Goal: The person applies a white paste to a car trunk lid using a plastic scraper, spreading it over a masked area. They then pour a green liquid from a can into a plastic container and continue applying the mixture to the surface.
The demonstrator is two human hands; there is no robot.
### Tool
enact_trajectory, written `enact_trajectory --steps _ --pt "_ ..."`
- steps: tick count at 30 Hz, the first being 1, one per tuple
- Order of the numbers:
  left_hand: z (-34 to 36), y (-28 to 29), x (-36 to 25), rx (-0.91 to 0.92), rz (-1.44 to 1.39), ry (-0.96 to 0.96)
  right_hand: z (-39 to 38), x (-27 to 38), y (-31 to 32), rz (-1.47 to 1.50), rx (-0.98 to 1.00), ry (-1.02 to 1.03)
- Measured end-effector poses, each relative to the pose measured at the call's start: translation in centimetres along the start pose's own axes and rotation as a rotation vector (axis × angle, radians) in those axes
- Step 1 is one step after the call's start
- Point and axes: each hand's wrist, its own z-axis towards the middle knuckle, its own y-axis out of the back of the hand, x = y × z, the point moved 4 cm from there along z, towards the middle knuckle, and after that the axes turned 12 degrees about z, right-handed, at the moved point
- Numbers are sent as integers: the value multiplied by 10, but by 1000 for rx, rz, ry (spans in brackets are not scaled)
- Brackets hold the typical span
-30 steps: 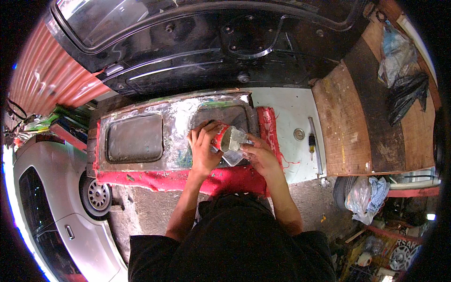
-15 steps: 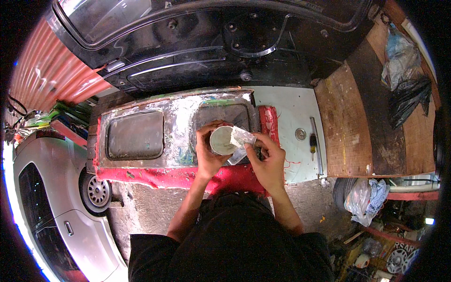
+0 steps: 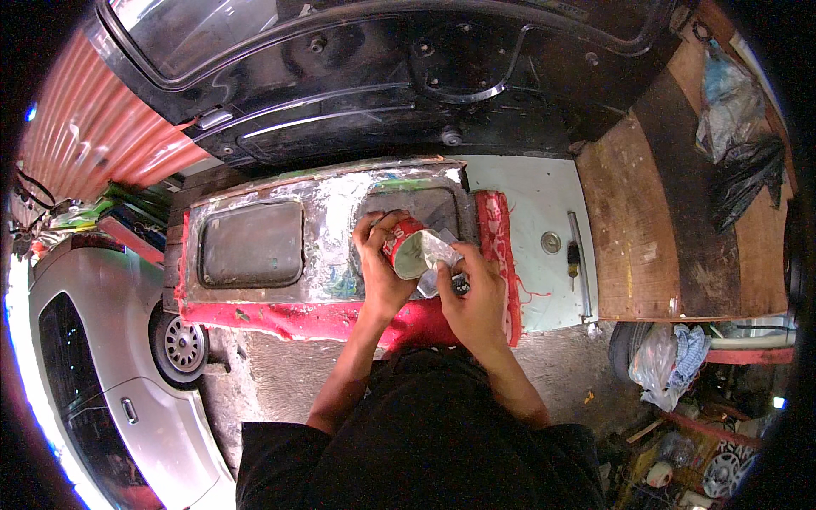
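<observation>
My left hand (image 3: 381, 276) is wrapped round a red tin can (image 3: 399, 238). The can is tilted to the right, so its pale, stained inside and part of its red outer wall show. At the can's mouth, my right hand (image 3: 478, 297) pinches a crumpled, clear plastic packet (image 3: 439, 247) with whitish stuff on it. The packet touches or overlaps the rim; I cannot tell which. Both hands are above a paint-smeared panel (image 3: 327, 221) with two dark recessed rectangles. What lies deep in the can is hard to make out.
Red cloth (image 3: 280, 321) edges the panel. A pale board (image 3: 535, 187) to its right bears a metal rod (image 3: 580, 280) and a yellow-and-black tool (image 3: 574, 259). A black car panel (image 3: 340, 93) stands behind, a silver car (image 3: 127, 348) left, wooden boards (image 3: 625, 221) right.
My left hand has tipped the can to the right, bringing its red side into sight. The right hand has moved slightly down and left with the packet. The whole view has shifted a little.
</observation>
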Motion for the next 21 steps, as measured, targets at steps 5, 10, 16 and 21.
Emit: enact_trajectory --steps 5,10,16,21 --pt "4 -1 3 -44 -91 -80 3 7 -1 137 77 -248" --pt "6 6 -2 101 174 -199 5 -4 -8 72 32 -90" --pt "2 11 -3 90 177 -247 2 -14 -10 128 65 -168" --pt "-1 11 2 31 201 -289 0 -16 -12 179 83 -162"
